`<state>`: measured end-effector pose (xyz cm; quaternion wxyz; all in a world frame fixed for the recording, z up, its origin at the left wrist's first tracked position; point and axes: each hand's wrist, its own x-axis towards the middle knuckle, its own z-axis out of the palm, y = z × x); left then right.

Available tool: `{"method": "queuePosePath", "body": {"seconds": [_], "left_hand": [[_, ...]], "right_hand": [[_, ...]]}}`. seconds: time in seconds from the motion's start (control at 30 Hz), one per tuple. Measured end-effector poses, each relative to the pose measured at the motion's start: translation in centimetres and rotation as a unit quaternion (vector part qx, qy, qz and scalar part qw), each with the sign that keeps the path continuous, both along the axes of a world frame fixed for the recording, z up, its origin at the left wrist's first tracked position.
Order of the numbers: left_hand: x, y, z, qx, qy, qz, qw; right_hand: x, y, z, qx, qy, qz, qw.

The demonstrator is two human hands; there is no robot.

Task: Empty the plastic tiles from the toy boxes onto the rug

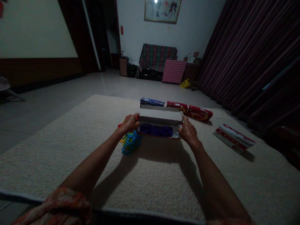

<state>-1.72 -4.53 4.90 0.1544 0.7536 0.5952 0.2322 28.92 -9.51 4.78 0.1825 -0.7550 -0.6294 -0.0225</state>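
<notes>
Between my two hands is a cardboard box point(161, 115) with its lid flap raised, showing a pale inside. Dark purple pieces point(156, 130) lie inside it, too dim to make out singly. My left hand point(130, 123) grips the box's left end, and my right hand point(188, 130) grips its right end; the fingers of both are partly hidden by the box. Just below my left hand, a pile of blue, green and yellow plastic pieces point(130, 143) rests on the mat, with some red showing behind the hand.
Behind the held box stand a blue box point(152, 102) and two red boxes, one point(199, 113) farther right. A white and red box point(233, 137) lies to the right on the pale mat point(70, 140). A checked cloth point(173, 71) hangs by the far wall.
</notes>
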Motion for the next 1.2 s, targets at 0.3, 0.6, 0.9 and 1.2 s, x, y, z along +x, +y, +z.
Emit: {"method": "queuePosePath", "body": {"seconds": [0.3, 0.6, 0.9, 1.2], "left_hand": [[-3.6, 1.9, -2.1, 0.12, 0.057, 0.097, 0.986], [-5.5, 3.7, -7.1, 0.169, -0.046, 0.15, 0.973], [-5.7, 4.8, -6.2, 0.149, -0.134, 0.197, 0.96], [-6.8, 6.3, -8.1, 0.293, -0.179, 0.206, 0.916]], "right_hand": [[-5.4, 4.7, -2.3, 0.082, 0.121, 0.034, 0.989], [-9.0, 6.6, -5.2, 0.138, 0.17, 0.056, 0.974], [-9.7, 7.4, -7.0, 0.194, 0.164, 0.064, 0.965], [-9.3, 9.7, -10.8, 0.357, 0.255, 0.143, 0.887]]}}
